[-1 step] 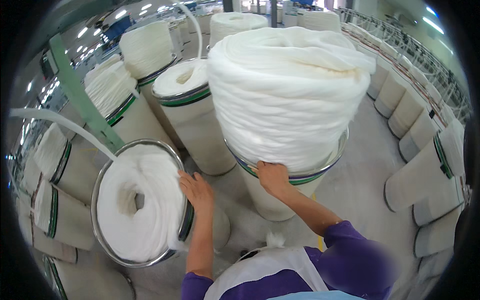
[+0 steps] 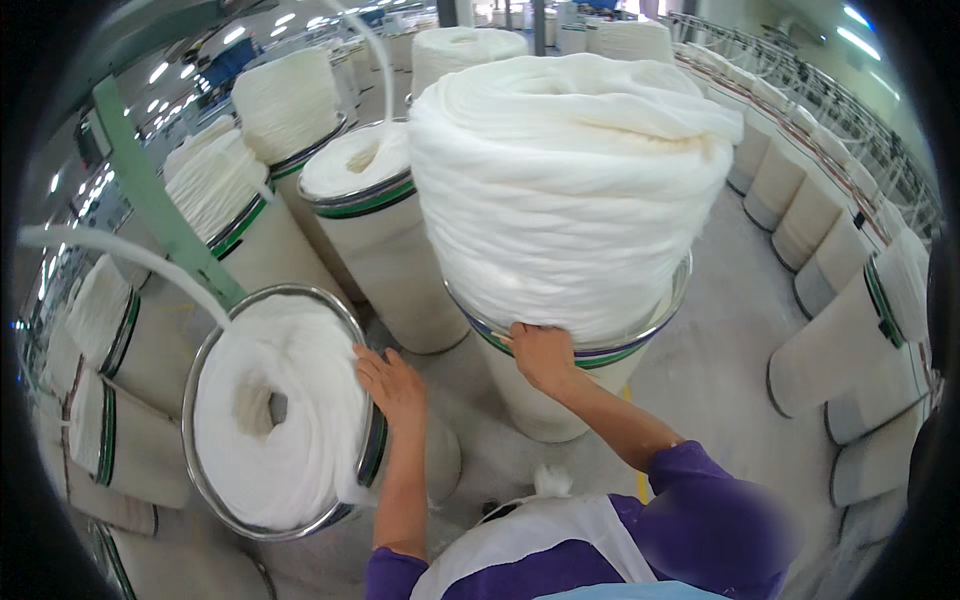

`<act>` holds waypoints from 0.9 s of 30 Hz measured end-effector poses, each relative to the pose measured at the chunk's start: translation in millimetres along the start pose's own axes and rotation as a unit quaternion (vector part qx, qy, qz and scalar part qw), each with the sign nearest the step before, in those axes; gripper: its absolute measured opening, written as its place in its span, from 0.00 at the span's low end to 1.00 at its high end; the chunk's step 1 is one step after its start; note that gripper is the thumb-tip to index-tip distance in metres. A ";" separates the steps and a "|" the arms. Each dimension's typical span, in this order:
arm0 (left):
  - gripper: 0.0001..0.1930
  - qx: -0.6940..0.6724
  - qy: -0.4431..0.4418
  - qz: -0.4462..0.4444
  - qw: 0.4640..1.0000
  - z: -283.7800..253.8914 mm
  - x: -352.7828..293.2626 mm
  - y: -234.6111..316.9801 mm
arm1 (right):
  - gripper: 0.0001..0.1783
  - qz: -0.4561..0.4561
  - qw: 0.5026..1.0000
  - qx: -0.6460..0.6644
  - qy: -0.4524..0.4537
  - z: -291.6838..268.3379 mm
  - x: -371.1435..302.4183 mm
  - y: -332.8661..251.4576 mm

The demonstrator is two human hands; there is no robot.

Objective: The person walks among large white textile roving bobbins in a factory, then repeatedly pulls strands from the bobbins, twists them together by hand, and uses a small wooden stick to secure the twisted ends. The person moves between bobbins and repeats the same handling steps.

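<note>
A tall cream sliver can (image 2: 405,455) with a metal rim stands at the left, filled with coiled white sliver (image 2: 315,400) around a central hole. My left hand (image 2: 393,388) holds that can's right rim, its fingers hooked over the edge against the fibre. At the right, a second sliver can (image 2: 530,405) bears a high, bulging stack of white sliver (image 2: 570,200) rising well above its rim. My right hand (image 2: 543,357) is closed over this can's near rim, fingertips partly hidden under the lowest coils.
A green post (image 2: 165,190) stands behind the left can, and a sliver strand (image 2: 130,250) arches down into it. Another filled can (image 2: 375,250) stands behind, between the two. More cans (image 2: 845,330) line the right side across grey floor (image 2: 730,400).
</note>
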State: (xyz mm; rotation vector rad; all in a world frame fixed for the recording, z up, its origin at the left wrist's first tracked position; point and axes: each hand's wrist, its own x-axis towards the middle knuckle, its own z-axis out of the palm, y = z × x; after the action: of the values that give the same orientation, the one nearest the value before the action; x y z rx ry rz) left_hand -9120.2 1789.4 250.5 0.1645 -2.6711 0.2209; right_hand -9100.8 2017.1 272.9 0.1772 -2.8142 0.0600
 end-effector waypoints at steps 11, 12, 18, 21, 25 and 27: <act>0.23 -0.362 0.014 0.238 0.901 -44.2 -51.6 34.6 | 0.17 -0.095 0.984 0.149 0.005 -45.2 -54.7 80.0; 0.22 -0.413 0.002 0.268 0.871 -52.0 -54.9 43.4 | 0.18 -0.110 0.982 0.144 -0.058 -55.5 -65.5 103.6; 0.17 -0.455 0.011 0.424 0.783 -96.1 -51.7 136.4 | 0.18 -0.065 0.994 0.038 -0.084 -98.2 -125.4 247.3; 0.15 -0.472 -0.005 0.470 0.746 -113.1 -57.8 200.4 | 0.17 -0.034 0.994 0.018 -0.102 -94.4 -137.5 287.0; 0.12 -0.455 0.027 0.494 0.740 -118.6 -67.0 255.3 | 0.17 -0.048 0.997 -0.022 -0.059 -77.4 -135.3 301.1; 0.11 -0.458 0.084 0.490 0.737 -116.0 -70.3 270.0 | 0.18 -0.051 0.995 -0.044 -0.078 -72.5 -139.4 296.1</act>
State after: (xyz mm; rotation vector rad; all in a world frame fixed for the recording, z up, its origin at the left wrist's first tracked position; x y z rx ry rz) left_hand -9048.8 2080.8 287.1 -1.4827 -2.0880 -0.7362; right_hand -8985.2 2331.2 291.0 0.3189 -2.9500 -0.1047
